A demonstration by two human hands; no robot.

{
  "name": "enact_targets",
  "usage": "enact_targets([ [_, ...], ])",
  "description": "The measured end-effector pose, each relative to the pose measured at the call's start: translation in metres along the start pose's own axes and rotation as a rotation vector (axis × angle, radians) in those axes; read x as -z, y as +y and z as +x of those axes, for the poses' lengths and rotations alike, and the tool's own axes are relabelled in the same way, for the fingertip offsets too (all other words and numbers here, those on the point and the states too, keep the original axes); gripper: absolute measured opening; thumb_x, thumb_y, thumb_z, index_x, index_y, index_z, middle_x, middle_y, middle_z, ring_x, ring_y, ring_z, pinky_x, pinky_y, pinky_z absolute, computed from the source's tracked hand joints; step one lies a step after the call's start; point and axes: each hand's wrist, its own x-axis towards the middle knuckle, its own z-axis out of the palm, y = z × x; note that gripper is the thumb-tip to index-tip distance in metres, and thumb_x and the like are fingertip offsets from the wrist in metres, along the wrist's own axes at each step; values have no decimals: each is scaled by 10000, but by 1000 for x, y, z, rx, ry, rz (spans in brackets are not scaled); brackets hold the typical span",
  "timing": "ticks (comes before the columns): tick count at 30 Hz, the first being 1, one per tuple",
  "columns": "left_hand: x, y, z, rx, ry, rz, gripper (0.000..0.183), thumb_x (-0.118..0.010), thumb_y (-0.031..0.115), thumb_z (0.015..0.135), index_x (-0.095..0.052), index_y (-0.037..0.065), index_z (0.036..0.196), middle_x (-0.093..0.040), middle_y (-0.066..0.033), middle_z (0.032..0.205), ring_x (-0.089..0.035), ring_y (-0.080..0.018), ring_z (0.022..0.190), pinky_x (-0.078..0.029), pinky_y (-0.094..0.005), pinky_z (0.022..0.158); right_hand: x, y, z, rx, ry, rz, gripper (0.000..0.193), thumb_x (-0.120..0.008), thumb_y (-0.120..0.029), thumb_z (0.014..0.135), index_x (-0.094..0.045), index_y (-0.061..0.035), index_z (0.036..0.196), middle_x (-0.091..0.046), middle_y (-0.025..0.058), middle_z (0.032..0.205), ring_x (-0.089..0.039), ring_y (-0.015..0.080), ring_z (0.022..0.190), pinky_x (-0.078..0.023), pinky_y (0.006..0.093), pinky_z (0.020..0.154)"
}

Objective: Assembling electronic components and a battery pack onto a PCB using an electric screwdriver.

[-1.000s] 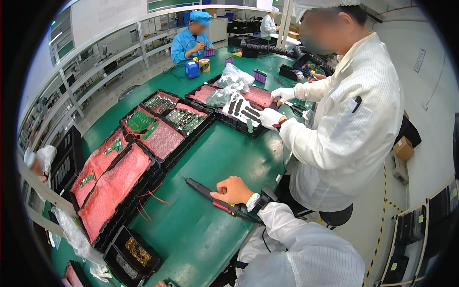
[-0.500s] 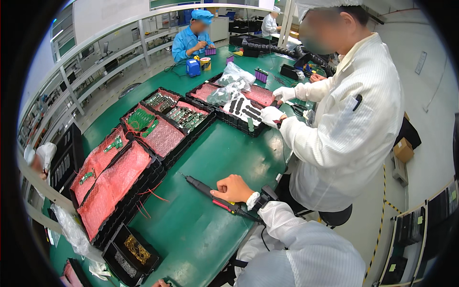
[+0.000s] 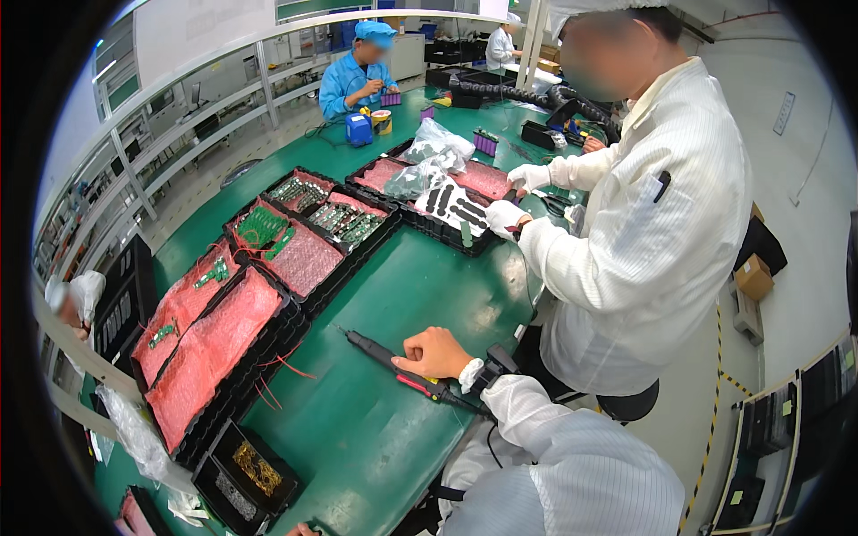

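My right hand (image 3: 435, 354) rests at the front of the green table with its fingers curled, closed on a black electric screwdriver (image 3: 374, 348). The tool lies slanted, its thin bit pointing to the far left; a red stripe and a cable show at its rear end. At the bottom edge only a sliver of my left hand (image 3: 304, 530) shows. Its fingers are mostly cut off by the frame, close to a black two-part bin (image 3: 288, 489) holding small gold-coloured and silver-coloured parts.
Black trays lined with pink bubble wrap (image 3: 239, 313) hold green circuit boards (image 3: 262, 226). Red wires (image 3: 284, 364) poke out over the table. On the right, a co-worker in white (image 3: 643, 232) handles something at another tray. Across the table sits a person in blue (image 3: 344, 82).
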Motion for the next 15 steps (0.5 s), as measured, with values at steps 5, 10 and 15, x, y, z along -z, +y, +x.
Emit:
enact_targets([
  [5,-2,6,-1,2,4,-37,310,-697,291,1022,-696,-18,994,-713,-127,870,-646,-219,766,-535,-365,738,-3,5,1,51,49,8,486,-768,-439,852,-577,-93,569,-549,14,497,-546,213,465,-401,343,502],
  [10,0,8,-1,0,7,20,307,-707,281,1013,-694,-25,989,-710,-125,862,-639,-214,764,-529,-361,734,-1,2,-1,-1,9,7,470,-767,-443,846,-599,-91,584,-581,33,529,-585,237,505,-439,364,533],
  [15,-1,1,-1,-6,7,-10,296,-711,271,1010,-697,-25,996,-716,-125,852,-644,-212,749,-531,-353,721,-1,3,-1,16,11,4,460,-770,-436,846,-602,-90,593,-584,32,531,-589,238,509,-445,362,536],
])
